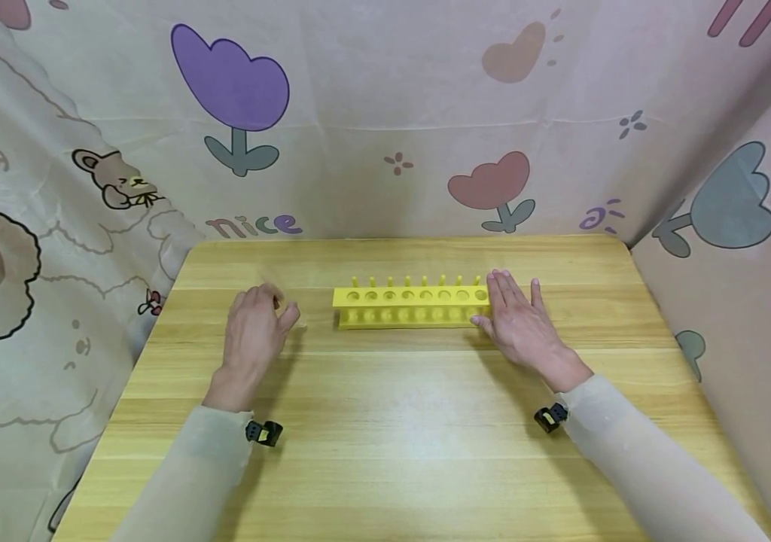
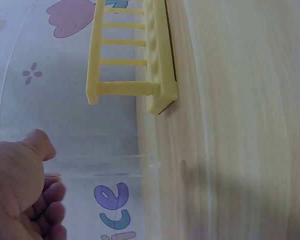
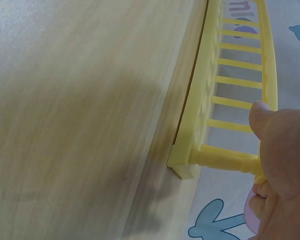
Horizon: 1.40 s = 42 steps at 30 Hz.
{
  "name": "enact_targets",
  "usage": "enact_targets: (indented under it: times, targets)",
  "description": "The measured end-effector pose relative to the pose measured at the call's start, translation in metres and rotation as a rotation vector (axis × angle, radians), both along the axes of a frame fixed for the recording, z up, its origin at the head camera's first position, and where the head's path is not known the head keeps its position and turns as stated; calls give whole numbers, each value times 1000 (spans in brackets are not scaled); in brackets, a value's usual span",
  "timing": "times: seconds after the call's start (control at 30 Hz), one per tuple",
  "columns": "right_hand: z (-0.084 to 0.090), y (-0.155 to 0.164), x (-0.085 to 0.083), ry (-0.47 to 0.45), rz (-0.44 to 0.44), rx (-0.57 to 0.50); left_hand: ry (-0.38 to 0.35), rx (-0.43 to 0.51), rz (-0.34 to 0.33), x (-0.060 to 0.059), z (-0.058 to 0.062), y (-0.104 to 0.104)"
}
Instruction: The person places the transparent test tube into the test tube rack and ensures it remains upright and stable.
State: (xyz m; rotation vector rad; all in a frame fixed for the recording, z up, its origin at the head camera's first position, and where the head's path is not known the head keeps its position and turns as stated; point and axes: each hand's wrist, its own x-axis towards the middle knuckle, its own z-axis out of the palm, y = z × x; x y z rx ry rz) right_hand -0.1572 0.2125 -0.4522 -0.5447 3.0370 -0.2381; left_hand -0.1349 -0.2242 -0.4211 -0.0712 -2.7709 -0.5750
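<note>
Two hands show from above: right hand (image 1: 519, 320) lies flat against the yellow rack (image 1: 412, 306), grasping nothing; left hand (image 1: 258, 325) hangs loose and released beside it on the tabletop (image 1: 385, 421).

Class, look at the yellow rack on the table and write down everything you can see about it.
The yellow rack looks like moulded plastic. It is long and narrow: a top bar with a row of round holes, a lower base with matching dimples, thin posts joining them, and a row of short pegs along the far edge. It holds nothing. It stands upright on the wooden table, crosswise, towards the far edge. The right hand lies flat against its right end; the left hand is apart from it, to its left.
</note>
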Motion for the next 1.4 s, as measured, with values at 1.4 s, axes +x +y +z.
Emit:
enact_targets:
  times: [1.4]
  targets:
    - [-3, 1, -1, 33, 19, 13, 120, 9, -262, -21, 78, 66]
